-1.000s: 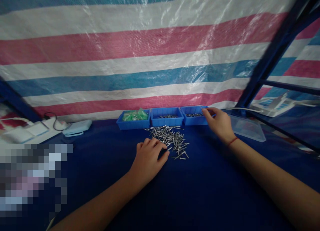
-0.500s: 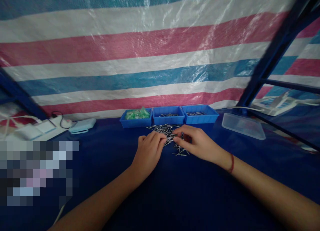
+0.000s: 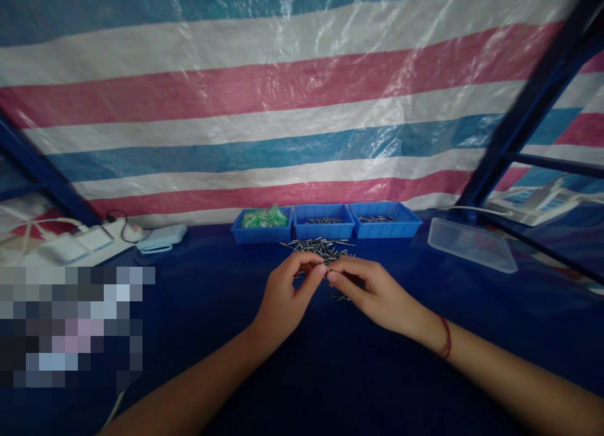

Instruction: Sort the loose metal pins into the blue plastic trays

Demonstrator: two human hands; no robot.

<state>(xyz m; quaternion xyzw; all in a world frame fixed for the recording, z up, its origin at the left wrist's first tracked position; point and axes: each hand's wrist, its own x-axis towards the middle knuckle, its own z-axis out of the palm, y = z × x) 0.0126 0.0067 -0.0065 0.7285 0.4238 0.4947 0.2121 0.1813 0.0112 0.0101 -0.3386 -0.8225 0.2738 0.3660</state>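
In the head view, a loose pile of thin metal blind rivets [image 3: 314,246] lies on the dark blue tabletop [image 3: 349,373]. My left hand [image 3: 287,291] is closed in a pinch at the near side of the pile. Facing it, my right hand [image 3: 377,291] also pinches with thumb and forefinger, its tips almost touching the left ones. A small metal bit, seemingly one rivet, shows between the fingertips; most of it is hidden. Some rivets lie half covered under and behind my hands.
Three blue bins stand behind the pile: the left bin [image 3: 262,234] holds a green plastic bag [image 3: 265,218], the middle bin [image 3: 324,229] and right bin [image 3: 389,228] hold rivets. A clear plastic lid [image 3: 472,244] lies right. Leftward are a light blue case [image 3: 162,238] and power strip [image 3: 101,246].
Both hands have drawn back from the pile slightly and come together, fingertips meeting. Earlier they were apart, with fingers among the rivets. The view has shifted a little.
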